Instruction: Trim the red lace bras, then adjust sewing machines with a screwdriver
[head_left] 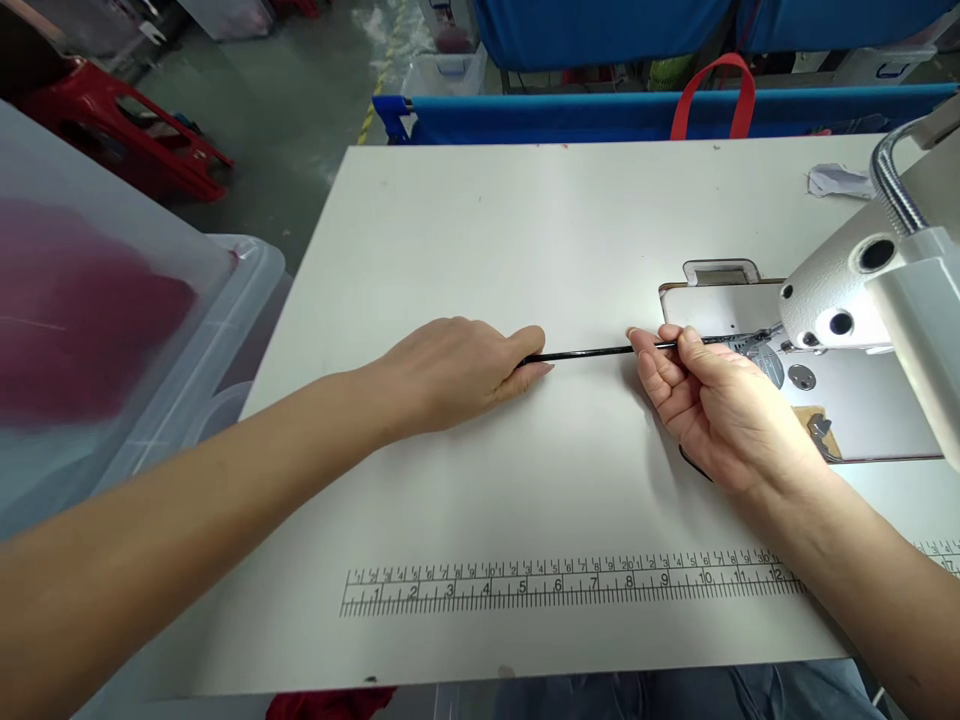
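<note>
Apparently to keep it taut, left hand (469,370) and right hand (731,410) both pinch the black cord (589,354) mid-frame over the tabletop (450,500), leading toward the sewing machine (832,275), frame right.

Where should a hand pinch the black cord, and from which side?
Probably mid-span on the black cord, between the left hand and right hand, thumb and finger coming from above. That stretch is thin, looks straight and is uncovered from above; beyond the right hand, the sewing machine would likely crowd the fingers.
</note>
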